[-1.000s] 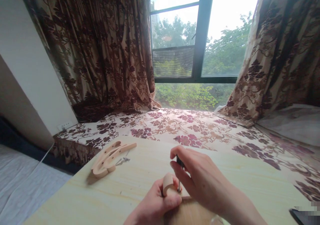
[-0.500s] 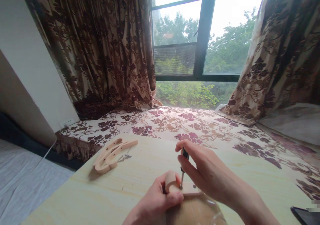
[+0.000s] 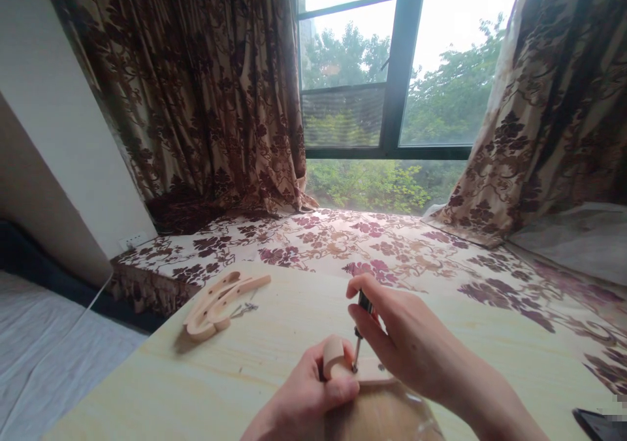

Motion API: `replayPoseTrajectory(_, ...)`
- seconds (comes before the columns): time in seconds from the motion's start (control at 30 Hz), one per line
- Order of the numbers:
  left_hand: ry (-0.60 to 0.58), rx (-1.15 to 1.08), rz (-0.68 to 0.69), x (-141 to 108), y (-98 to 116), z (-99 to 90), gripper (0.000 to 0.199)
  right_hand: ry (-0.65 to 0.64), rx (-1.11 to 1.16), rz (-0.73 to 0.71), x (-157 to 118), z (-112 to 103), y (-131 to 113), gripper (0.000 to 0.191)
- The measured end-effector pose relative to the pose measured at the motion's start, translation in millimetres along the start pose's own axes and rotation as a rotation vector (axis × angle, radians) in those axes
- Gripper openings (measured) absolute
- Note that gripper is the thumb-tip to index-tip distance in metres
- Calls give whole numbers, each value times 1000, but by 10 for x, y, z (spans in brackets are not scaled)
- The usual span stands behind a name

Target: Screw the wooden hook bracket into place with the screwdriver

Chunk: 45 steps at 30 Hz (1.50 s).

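Note:
My right hand [image 3: 392, 330] is closed around the black handle of a screwdriver [image 3: 363, 301]. The screwdriver's tip stands in a hole or on a screw in a pale curved wooden piece [image 3: 375, 370]. My left hand [image 3: 316, 379] grips the curved end of that piece, with fingers and thumb around it. Beneath the piece is a brown, shiny, rounded object [image 3: 382, 415], cut off by the bottom edge. Further left, curved wooden parts with holes [image 3: 210, 320] lie on the light wooden table [image 3: 171, 389].
Several small metal screws [image 3: 245, 309] lie beside the curved parts. A dark flat device [image 3: 595, 424] is at the lower right edge. Behind the table are a flowered cloth [image 3: 318, 242], curtains [image 3: 220, 101] and a window [image 3: 386, 121].
My right hand has shifted very slightly around the screwdriver handle. My left hand and the wooden piece look the same.

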State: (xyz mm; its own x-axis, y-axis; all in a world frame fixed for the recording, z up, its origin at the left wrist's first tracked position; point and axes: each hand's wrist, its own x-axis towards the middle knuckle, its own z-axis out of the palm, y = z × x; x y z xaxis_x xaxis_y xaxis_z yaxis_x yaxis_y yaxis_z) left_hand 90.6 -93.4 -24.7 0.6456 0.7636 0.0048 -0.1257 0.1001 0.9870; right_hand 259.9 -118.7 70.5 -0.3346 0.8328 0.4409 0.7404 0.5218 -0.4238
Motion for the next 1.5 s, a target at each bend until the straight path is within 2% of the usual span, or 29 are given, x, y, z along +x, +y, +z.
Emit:
replayPoseTrajectory(0.43, 27, 24, -13, -4, 10, 17, 47, 8, -7, -24, -15, 1, -16, 10)
replayPoseTrajectory(0.87, 10, 30, 16, 12, -28, -4, 43, 12, 15, -13, -15, 29, -5, 8)
replayPoseTrajectory(1.33, 9, 43, -23, -10, 7, 6, 40, -25, -43, 17, -10, -19, -28, 12)
replayPoseTrajectory(1.5, 1, 49, -11, 2, 13, 8, 41, 4, -42, -7, -2, -25, -48, 12)
